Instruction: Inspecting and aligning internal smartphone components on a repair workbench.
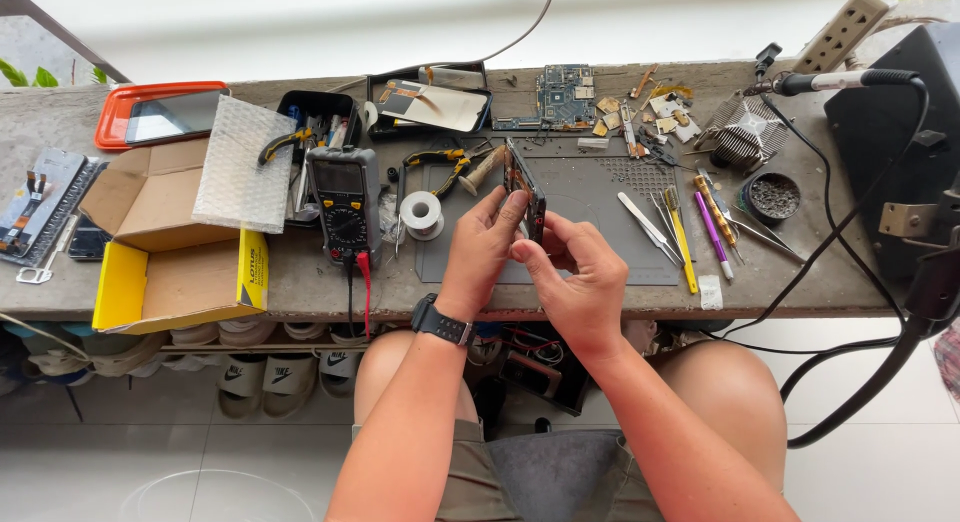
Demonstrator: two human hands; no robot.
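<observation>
Head view: the opened phone (527,197), thin, stiff and likely fragile, stands on edge above the grey mat (590,207), pinched along its sides by left hand (483,244) and right hand (575,277); tweezers (650,227) lie nearby.

Matt grey mat (590,197), rough concrete bench (790,282)

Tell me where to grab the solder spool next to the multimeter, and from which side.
Take the solder spool by its round outer rim, coming straight down from above. It appears to stand on one flange with its hole facing up, so the rim offers two opposite faces. The multimeter crowds its left and the left hand hovers close on the right, so a side approach looks cramped.
</observation>
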